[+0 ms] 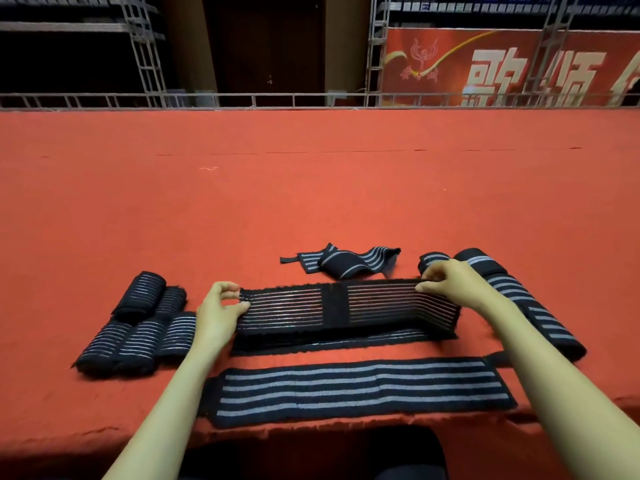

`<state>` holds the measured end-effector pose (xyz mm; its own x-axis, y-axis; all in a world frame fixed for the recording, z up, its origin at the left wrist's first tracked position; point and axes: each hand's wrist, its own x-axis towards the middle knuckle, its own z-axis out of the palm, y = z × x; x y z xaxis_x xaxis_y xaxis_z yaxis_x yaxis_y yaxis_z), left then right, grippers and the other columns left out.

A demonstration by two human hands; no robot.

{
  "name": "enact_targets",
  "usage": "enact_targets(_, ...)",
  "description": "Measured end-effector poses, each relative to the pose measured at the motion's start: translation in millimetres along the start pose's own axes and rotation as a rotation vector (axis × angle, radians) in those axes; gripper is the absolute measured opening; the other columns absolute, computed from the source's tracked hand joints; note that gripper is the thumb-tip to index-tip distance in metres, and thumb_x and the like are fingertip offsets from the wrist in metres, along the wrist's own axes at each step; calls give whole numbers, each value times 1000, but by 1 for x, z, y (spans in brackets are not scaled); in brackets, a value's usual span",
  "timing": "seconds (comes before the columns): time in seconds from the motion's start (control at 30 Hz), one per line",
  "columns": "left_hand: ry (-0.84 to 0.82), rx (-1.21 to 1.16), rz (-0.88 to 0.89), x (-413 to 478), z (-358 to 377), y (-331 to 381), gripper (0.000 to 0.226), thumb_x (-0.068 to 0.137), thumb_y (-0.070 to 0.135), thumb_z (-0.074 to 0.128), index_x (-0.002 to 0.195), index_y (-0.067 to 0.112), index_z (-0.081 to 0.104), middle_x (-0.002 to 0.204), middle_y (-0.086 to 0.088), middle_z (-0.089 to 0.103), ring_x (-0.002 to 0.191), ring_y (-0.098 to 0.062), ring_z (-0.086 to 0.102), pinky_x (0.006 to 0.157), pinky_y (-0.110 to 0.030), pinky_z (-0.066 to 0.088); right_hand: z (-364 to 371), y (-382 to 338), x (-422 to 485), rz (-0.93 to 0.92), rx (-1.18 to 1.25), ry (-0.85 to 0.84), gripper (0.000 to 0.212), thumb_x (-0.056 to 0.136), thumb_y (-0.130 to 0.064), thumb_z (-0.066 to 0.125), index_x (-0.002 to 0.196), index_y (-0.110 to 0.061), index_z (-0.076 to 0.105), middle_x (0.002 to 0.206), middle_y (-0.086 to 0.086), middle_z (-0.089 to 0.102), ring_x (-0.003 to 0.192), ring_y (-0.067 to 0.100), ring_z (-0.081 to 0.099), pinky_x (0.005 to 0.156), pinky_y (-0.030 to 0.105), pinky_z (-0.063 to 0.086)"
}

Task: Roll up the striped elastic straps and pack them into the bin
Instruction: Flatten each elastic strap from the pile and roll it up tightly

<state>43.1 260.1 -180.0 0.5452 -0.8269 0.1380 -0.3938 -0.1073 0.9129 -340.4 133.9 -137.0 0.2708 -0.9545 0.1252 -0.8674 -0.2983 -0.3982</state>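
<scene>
A table (311, 188) covered in red cloth carried all the straps, gathered toward its near edge. At the middle, both hands held a wide black thin-striped strap (332, 306) stretched sideways between them. The left hand (221, 313) pinched its left end with thumb and curled fingers, and the right hand (450, 282) pinched the top edge at its right end, fingers closed on the fabric. The strap's lower layers lay on the cloth beneath the raised part. Toward the left edge sat a cluster of rolled straps (138, 323), touching one another. Along the near edge, between the forearms, a flat strap (360, 389) with broad grey stripes lay spread out. Just beyond the held one was a crumpled strap (346, 259), partly folded over itself. On the right, a long strap (533, 306) ran from behind the right hand toward the near edge, with a small roll (433, 259) just beside its far end. Past the far edge stood a metal railing (311, 98) and a red banner (502, 64).
</scene>
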Motion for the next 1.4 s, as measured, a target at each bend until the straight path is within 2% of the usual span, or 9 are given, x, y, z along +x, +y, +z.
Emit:
enact_targets(0.2,-105,283,-8,-3,11,-8,31,82,5,68,109,11,56,98,-2,61,92,-18,55,82,-28,39,12,9,-2,78,-127,-161,20,74,-30,79,70,-33,60,84,-8,64,87,17,60,78,35,50)
enact_targets(0.4,-105,487,-9,-7,14,-18,33,85,9,64,116,15,52,109,-6,63,101,-27,59,87,-38,46,32,12,1,118,-299,-114,19,86,-21,64,105,-24,61,115,4,62,104,27,58,79,32,44)
enact_targets(0.57,-85,554,14,-9,18,-20,35,86,10,61,119,15,50,112,-7,63,102,-29,59,83,-39,46,48,10,-8,79,-456,-66,23,91,-14,50,113,-19,58,121,6,59,111,28,56,81,33,43)
enact_targets(0.67,-66,578,24,-12,19,-21,36,87,9,61,121,14,48,110,-8,63,100,-30,59,80,-39,45,63,3,-17,-7,-558,49,24,89,-4,46,107,-11,59,110,9,60,106,31,55,80,36,44)
enact_targets(0.77,-51,590,38,-12,19,-20,40,87,12,62,124,12,46,106,-8,63,96,-31,59,77,-39,44,86,-14,-29,-122,-418,188,13,77,4,53,83,-2,63,83,16,62,82,38,59,68,44,51)
enact_targets(0.87,-78,604,44,-14,19,-16,45,85,16,65,125,12,44,108,-9,63,99,-31,59,80,-39,45,111,-40,-40,-150,-205,85,20,95,-20,51,108,-8,60,107,9,60,106,30,53,90,38,43)
enact_targets(1.03,-77,516,43,-17,12,-19,45,81,11,66,122,18,47,102,0,62,91,-25,60,81,-39,49,126,-86,-40,-371,0,-73,44,97,-37,50,135,-14,49,139,5,46,133,22,37,113,33,24)
enact_targets(1.2,-74,355,-19,-17,8,-22,36,84,5,62,117,18,52,95,2,60,91,-24,60,84,-39,47,133,-125,-30,-448,50,-241,56,95,-48,50,144,-25,37,151,1,30,143,17,19,118,40,15)
enact_targets(1.4,-82,320,-105,-9,3,-27,38,86,2,61,120,14,49,95,-1,59,93,-22,57,84,-38,46,145,-140,-24,-404,19,-366,55,94,-53,46,144,-31,37,153,-4,29,144,14,14,118,51,0)
